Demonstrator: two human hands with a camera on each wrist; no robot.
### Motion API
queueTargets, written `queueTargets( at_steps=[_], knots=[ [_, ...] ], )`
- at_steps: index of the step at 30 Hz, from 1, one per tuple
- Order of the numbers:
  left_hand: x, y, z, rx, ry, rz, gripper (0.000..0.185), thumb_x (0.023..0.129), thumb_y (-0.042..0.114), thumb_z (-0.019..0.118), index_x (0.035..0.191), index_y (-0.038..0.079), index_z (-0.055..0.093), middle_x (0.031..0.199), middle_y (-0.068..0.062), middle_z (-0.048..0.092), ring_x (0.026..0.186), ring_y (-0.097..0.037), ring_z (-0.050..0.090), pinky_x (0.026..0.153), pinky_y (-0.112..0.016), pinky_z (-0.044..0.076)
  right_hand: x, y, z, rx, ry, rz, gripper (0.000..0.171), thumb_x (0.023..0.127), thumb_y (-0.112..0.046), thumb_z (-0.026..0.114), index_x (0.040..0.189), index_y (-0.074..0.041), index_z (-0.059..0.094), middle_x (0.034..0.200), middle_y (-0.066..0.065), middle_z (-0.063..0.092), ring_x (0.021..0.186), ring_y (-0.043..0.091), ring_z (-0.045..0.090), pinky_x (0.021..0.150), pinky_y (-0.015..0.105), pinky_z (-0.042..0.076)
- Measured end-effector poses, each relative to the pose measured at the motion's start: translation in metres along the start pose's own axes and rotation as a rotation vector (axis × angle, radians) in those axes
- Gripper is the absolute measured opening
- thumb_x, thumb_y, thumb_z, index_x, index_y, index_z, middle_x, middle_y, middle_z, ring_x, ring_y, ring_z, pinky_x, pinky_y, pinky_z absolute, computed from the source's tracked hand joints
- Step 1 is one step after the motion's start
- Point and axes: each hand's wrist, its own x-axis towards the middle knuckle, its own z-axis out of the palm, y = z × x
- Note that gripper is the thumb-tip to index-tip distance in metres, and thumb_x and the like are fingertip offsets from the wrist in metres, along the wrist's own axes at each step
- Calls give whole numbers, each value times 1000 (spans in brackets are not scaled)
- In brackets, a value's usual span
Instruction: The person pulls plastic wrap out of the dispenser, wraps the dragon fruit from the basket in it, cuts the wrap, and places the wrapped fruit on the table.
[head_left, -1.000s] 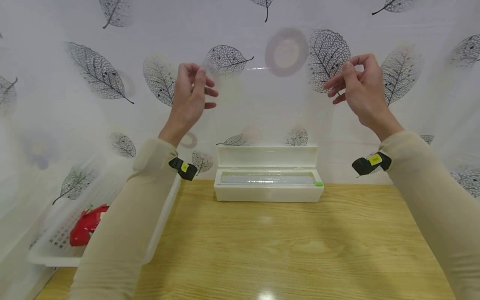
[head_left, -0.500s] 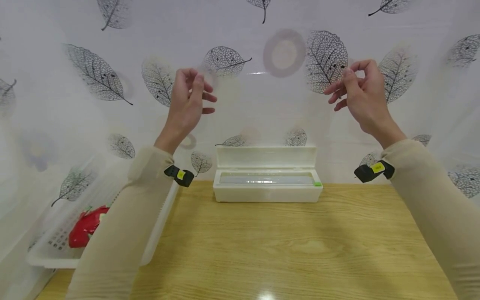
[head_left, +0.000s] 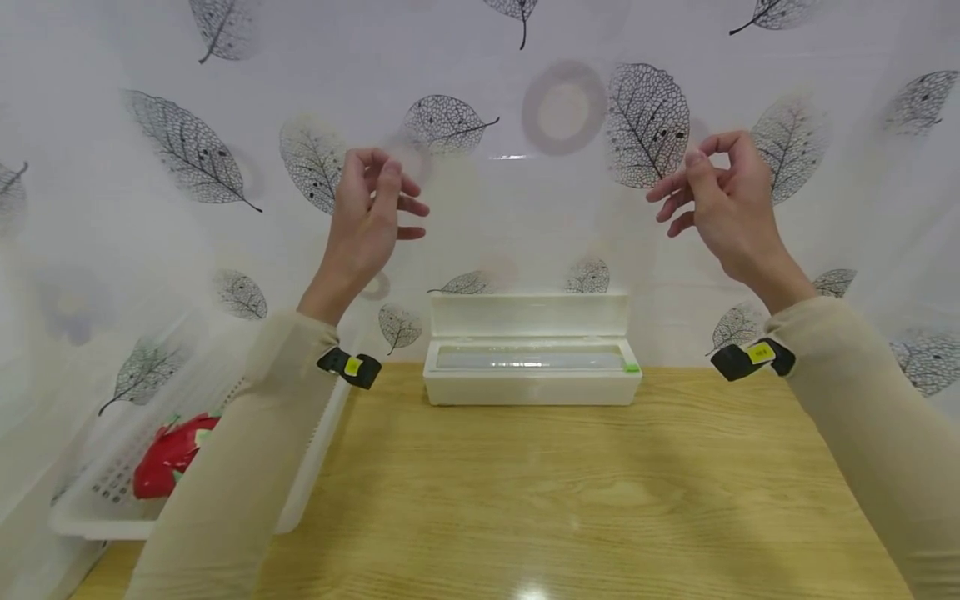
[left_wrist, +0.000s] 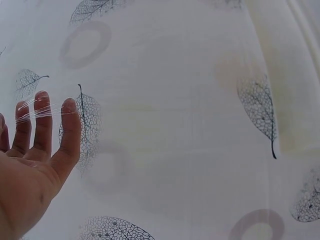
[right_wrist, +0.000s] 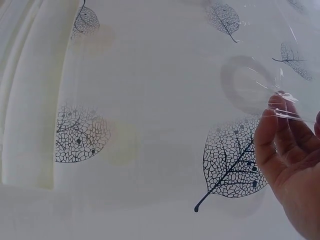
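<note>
Film (head_left: 525,217) betw. hands, above dispenser (head_left: 532,367).

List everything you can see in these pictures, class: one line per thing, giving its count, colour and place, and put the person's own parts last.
Cling film sheet: one, clear, stretched in the air between both hands.
Dispenser box: one, white, lid open, at the table's far edge, film roll inside.
Basket: one, white, left of the table.
Red item: one, in the basket; what it is cannot be told.
Table: one, light wood.
Backdrop cloth: white, grey leaf print.
Wrist cameras: two, black with yellow labels.
Sleeves: two, beige.
Left hand: raised, pinching the film.
Right hand: raised, pinching the film.
</note>
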Motion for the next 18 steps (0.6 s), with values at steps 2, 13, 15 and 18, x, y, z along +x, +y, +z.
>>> queueTargets(
  at_steps=[2, 13, 15, 18],
  knots=[
    [-1, 0, 0, -1, 1, 5, 16, 111, 32, 39, 119, 18, 42, 102, 0, 61, 92, -26, 70, 73, -31, 64, -2, -1, -1, -6, 2, -8, 13, 107, -21, 51, 114, -12, 44, 84, 2, 78, 60, 16, 68, 51, 23, 57],
    [-9, 2, -3, -6, -8, 6, 17, 110, 33, 41, 119, 19, 42, 101, -3, 62, 85, -19, 71, 70, -31, 64, -14, -3, -2, 43, -2, -34, 11, 107, -17, 50, 114, -10, 44, 83, 5, 77, 57, 18, 65, 48, 24, 55],
    [-12, 3, -5, -5, -16, 6, 17, 110, 33, 41, 119, 18, 42, 101, -2, 62, 84, -19, 71, 70, -31, 64, -18, -3, -2, 33, -5, -38, 11, 107, -17, 49, 113, -10, 44, 82, 4, 77, 56, 17, 64, 47, 23, 54],
    [-18, 3, -7, -6, -28, 11, 16, 110, 31, 41, 119, 18, 42, 99, -2, 62, 83, -19, 71, 69, -31, 64, -23, -4, -2, 29, -11, -42, 10, 107, -16, 49, 113, -10, 44, 81, 4, 77, 55, 17, 63, 46, 23, 53]
  ],
)
